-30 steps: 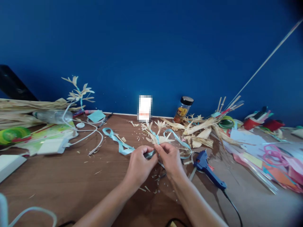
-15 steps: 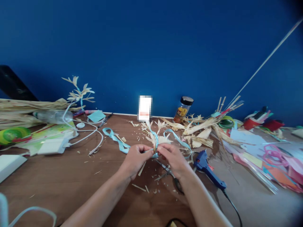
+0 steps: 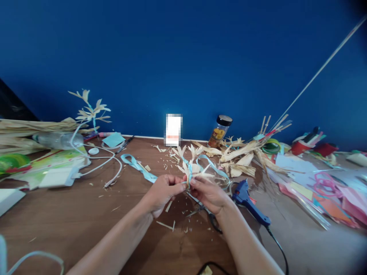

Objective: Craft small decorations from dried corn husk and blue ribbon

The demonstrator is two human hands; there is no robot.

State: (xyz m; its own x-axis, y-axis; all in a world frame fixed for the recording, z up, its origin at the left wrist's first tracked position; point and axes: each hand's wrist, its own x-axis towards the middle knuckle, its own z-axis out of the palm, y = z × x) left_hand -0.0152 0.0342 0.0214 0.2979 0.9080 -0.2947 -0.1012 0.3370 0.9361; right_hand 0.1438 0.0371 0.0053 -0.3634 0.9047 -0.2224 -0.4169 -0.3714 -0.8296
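My left hand and my right hand meet over the middle of the table, thumbs and fingers pinched. Between them is the stem of a husk flower sprig, with pale pointed petals and light blue ribbon wound around it. Loose blue ribbon curls on the table to the left, and more loops out at the right. Partly hidden by my right hand and wrist, scissors lie below. A blue glue gun rests to the right of my right hand.
A finished-looking husk sprig stands at left among white cables and a plastic bottle. At the back are a black-lidded jar and a pile of dried husks. Paper and pink scraps cover the right. Small clippings are scattered centrally.
Both hands keep their pinch on the husk flower's stem, with slight shifts of the fingers. The whole view has moved a little, so the background things appear slightly further left.
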